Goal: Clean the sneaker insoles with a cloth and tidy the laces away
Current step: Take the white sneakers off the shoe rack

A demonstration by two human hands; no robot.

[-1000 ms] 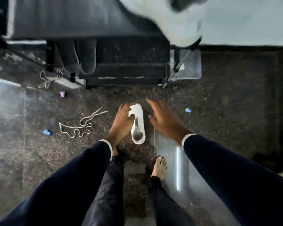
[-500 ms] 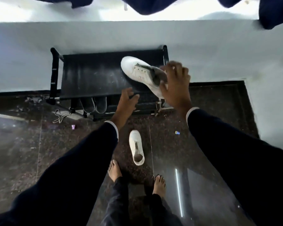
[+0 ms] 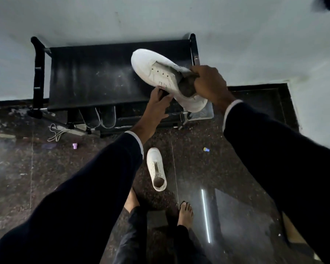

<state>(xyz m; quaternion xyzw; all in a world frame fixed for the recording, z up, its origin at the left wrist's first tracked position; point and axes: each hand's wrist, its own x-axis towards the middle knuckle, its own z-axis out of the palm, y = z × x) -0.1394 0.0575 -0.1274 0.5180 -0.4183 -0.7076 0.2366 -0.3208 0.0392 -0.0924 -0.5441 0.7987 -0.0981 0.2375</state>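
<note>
Right hand curled into collar of white leather lace-less sneaker, gripping it, likely reaching for insole. Left hand cups sole edge from below, steadying; fingers bent against it. Shoe held above black metal shoe rack. Second white sneaker on dark speckled floor; loose pale lace near rack foot.

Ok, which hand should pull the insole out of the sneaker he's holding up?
Probably the right hand: its fingers are already curled into the opening of the raised sneaker, at the collar. The left hand holds the sneaker from underneath at the sole edge, so it is better left steadying it.
</note>
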